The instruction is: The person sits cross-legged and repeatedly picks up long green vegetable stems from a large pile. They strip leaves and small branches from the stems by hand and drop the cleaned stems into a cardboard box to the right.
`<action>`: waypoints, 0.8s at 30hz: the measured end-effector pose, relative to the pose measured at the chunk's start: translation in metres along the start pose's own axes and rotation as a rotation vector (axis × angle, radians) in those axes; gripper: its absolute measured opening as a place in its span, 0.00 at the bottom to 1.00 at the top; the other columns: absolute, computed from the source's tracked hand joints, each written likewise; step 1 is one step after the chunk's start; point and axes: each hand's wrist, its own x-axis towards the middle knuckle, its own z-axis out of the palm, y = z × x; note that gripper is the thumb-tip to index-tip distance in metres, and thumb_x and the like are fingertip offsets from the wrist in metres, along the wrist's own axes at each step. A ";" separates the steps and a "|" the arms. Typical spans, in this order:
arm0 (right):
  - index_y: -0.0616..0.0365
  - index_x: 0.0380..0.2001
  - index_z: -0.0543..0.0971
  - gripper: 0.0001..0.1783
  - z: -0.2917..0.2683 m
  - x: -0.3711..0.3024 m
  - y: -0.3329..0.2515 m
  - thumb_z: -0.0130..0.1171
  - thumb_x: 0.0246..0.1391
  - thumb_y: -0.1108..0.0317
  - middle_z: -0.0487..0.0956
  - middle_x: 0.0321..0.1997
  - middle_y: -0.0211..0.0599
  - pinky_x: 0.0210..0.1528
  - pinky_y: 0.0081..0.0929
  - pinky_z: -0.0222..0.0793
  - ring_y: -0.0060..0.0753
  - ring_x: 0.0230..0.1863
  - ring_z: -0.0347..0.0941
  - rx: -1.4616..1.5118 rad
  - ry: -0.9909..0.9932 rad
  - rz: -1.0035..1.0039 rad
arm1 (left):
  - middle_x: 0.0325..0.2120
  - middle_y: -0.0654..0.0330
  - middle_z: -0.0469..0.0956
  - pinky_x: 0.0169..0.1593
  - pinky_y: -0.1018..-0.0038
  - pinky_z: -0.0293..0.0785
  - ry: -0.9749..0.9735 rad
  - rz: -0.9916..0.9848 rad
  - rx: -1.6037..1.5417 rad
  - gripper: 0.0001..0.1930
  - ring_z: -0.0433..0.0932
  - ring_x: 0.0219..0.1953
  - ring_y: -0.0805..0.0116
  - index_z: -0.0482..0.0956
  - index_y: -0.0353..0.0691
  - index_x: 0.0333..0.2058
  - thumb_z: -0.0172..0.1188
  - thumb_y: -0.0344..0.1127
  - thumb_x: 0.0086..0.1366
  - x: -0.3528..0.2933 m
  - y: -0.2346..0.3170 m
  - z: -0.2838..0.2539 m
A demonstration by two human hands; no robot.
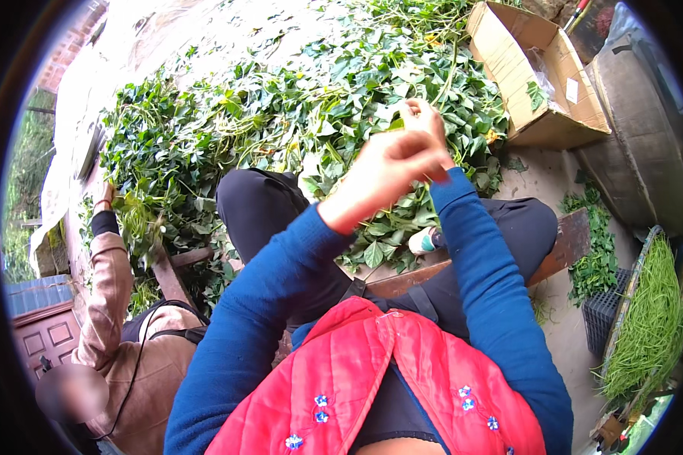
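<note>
I saw left hand [383,180] and right hand [429,127] fingers part-curled, couldn't tell any hold; tangled green leafy vines [296,98] risked snagging.

My sleeves [258,284] look like soft, matt knitted cloth, while my quilted vest [303,379] is puckered fabric with a faint sheen and my trousers [258,208] are smooth, dull cloth. Around me the leaves [288,114] look smooth and catch a light gloss, the box [558,130] is matt corrugated cardboard, and the board [574,241] by my knee seems to be wood with a dull surface. The crate [605,309] looks like dark latticed plastic, and the floor [542,173] appears flat and unpolished, like bare concrete.
</note>
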 end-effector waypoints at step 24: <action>0.59 0.52 0.71 0.19 0.015 -0.064 0.009 0.51 0.57 0.71 0.68 0.25 0.17 0.28 0.11 0.57 0.12 0.25 0.58 0.571 -0.560 0.270 | 0.37 0.54 0.77 0.45 0.71 0.71 0.335 -0.338 0.468 0.30 0.77 0.38 0.62 0.71 0.37 0.47 0.52 0.59 0.58 0.036 -0.132 -0.105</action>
